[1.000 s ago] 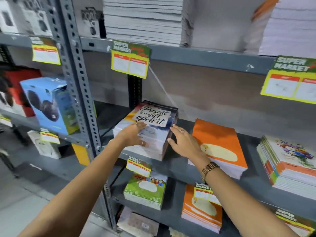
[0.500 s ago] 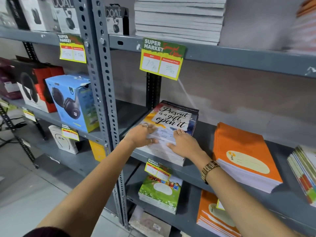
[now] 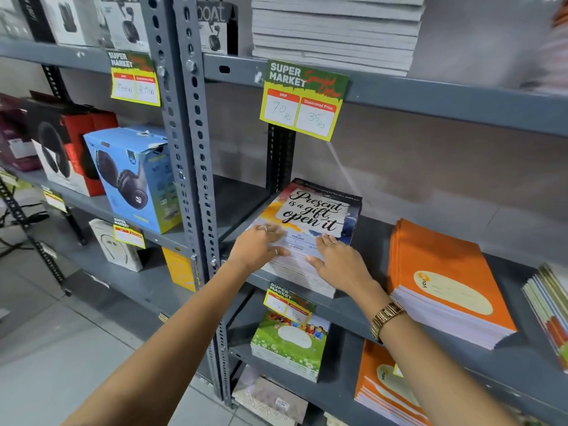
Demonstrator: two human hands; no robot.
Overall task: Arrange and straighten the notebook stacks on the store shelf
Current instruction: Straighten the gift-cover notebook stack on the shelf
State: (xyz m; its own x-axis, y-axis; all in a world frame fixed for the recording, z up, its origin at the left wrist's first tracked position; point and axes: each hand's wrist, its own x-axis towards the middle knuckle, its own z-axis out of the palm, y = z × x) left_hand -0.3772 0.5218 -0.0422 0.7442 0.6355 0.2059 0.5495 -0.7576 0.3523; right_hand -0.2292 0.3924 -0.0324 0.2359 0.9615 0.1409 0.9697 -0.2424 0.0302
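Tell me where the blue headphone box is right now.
In the head view, the blue headphone box stands on the left bay's middle shelf, just left of the perforated upright post, with a red and black box on its other side.

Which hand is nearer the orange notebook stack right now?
Right. The right hand rests on the near right part of the "Present is a gift" stack, beside the orange notebook stack; the left hand is at that stack's left edge, farther away.

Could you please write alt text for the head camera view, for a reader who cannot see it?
Both hands, left hand and right hand, rest flat on a notebook stack titled "Present is a gift, open it" on a grey metal shelf. An orange notebook stack lies to its right, boxed headphones to its left.
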